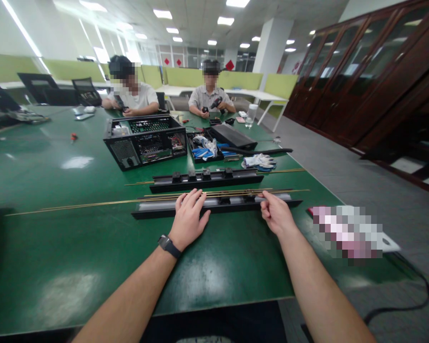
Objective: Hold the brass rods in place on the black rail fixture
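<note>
My left hand (pixel 190 214), with a dark watch on the wrist, lies with its fingers stretched over a long black channel-shaped bar (pixel 153 206) and the thin brass-coloured rods (pixel 229 193) along it. Further right, my right hand (pixel 277 213) has its fingers curled in and its index fingertip at the rods; whatever its grip encloses is hidden. The rods reach far past the bar's left end. Behind it lies a second black bar (pixel 218 183) with several black blocks on top, and more thin rods (pixel 284 170) stick out from its ends.
Beyond the bars stand an opened black computer case (pixel 146 140) and a tray (pixel 219 158) of gloves. White gloves (pixel 259 162) lie nearby; a blurred-out packet (pixel 346 231) is at the right edge. Two people sit across the green table (pixel 93 267), one holding a drill (pixel 216 103).
</note>
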Action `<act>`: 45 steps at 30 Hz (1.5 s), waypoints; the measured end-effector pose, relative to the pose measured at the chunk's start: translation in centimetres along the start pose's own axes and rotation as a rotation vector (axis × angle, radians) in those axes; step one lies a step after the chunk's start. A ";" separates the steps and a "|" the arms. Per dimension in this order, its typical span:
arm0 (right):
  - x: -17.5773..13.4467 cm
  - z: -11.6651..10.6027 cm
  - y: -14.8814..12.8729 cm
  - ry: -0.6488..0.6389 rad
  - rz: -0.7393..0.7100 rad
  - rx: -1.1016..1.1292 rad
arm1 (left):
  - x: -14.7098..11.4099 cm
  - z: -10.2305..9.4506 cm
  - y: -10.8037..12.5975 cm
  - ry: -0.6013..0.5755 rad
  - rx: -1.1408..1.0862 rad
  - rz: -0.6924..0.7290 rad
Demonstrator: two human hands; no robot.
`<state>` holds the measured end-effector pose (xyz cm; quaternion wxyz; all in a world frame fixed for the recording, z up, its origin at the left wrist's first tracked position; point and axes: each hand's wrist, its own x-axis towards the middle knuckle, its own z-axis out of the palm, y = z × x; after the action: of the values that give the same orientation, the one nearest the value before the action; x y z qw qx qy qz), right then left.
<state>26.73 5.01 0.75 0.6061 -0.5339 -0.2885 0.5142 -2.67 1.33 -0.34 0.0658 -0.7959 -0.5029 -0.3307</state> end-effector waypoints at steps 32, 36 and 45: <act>0.0 0.2 -0.3 0.021 0.013 -0.024 | 0.1 -0.3 0.4 -0.040 -0.048 -0.048; 0.2 0.2 -0.2 0.035 -0.003 0.000 | 0.2 -0.3 0.4 -0.043 -0.055 -0.053; 0.4 0.4 -0.3 0.062 0.017 0.004 | 0.2 -0.4 0.4 -0.040 -0.046 -0.048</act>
<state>26.57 5.50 1.04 0.6116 -0.5507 -0.2641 0.5030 -2.46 1.14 0.15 0.0297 -0.7913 -0.5153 -0.3277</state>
